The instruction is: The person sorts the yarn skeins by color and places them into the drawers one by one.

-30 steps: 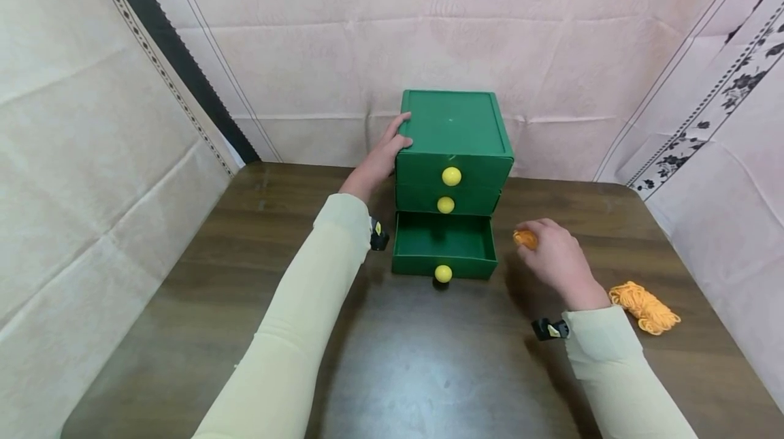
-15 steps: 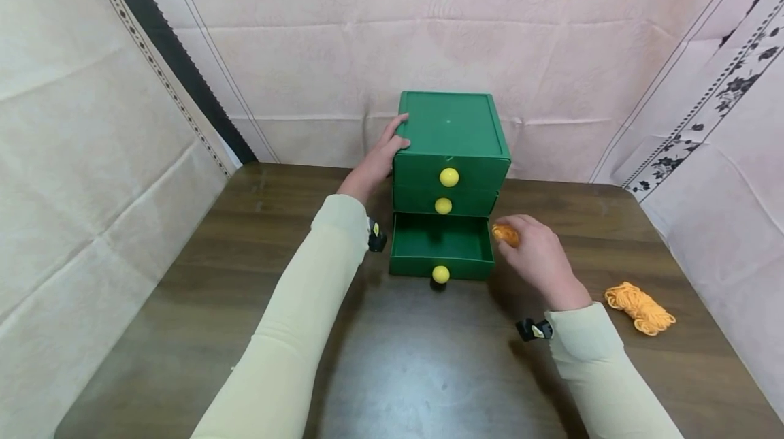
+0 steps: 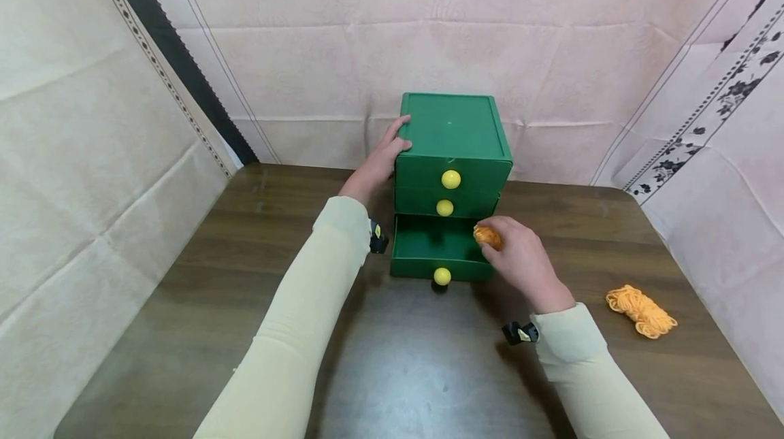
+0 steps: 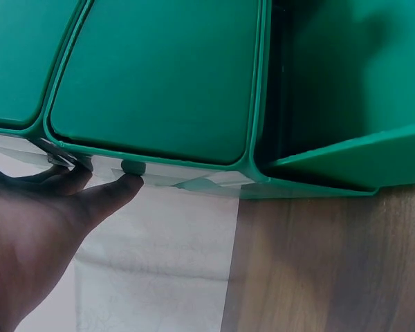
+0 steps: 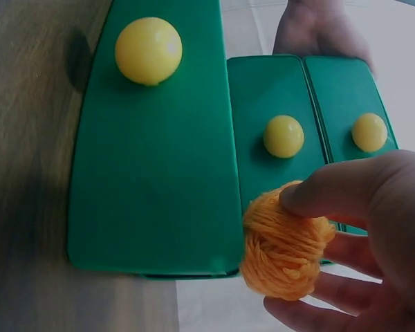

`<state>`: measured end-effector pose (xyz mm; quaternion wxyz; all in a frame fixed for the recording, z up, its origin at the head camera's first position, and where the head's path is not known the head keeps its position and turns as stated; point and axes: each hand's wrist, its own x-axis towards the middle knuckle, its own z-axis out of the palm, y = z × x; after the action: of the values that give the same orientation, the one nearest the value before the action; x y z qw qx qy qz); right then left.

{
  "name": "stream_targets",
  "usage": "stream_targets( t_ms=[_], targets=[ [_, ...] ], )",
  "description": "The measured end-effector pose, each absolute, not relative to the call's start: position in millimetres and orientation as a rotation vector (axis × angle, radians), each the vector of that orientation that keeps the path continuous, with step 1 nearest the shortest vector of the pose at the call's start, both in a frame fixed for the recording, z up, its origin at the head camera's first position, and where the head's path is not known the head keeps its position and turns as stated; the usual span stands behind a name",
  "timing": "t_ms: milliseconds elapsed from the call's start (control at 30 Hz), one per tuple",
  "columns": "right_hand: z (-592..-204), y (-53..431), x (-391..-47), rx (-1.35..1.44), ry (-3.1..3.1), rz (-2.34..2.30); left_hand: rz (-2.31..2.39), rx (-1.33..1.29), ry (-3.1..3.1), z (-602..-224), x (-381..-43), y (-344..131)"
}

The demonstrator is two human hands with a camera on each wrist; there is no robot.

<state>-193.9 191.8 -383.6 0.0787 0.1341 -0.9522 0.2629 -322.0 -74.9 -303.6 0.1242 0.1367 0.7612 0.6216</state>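
A green chest of drawers [image 3: 453, 129] with yellow round knobs stands at the back of the table. Its bottom drawer [image 3: 416, 267] is pulled out; the two above are closed. My left hand [image 3: 380, 160] lies against the chest's left side, fingertips at the top edge; in the left wrist view the fingers [image 4: 111, 197] touch that side wall. Between thumb and fingers my right hand [image 3: 520, 255] pinches a bundle of orange yarn [image 5: 287, 242]. In the head view this bundle overlaps the right wall of the pulled-out drawer, whose visible inside holds only shadow.
A second bundle of orange yarn [image 3: 642, 311] lies on the wooden table [image 3: 392, 371] at the right. Pale cloth [image 3: 306, 64] hangs behind the chest and along both sides.
My right hand has carried the yarn bundle leftward, from beside the chest to over the right edge of the open drawer. The left hand stays on the chest.
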Motion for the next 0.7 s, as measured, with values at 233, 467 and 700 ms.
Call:
stream_targets(
  t_ms=[233, 467, 700],
  targets=[
    [-388, 183, -194, 0.427, -2.842, 0.793, 1.855, 0.404, 2.249, -324, -338, -74],
    [-391, 180, -193, 0.457, -2.843, 0.783, 1.879, 0.437, 2.255, -328, -339, -73],
    [-394, 178, -193, 0.479, -2.831, 0.780, 1.873, 0.448, 2.257, -327, -339, -74]
  ],
)
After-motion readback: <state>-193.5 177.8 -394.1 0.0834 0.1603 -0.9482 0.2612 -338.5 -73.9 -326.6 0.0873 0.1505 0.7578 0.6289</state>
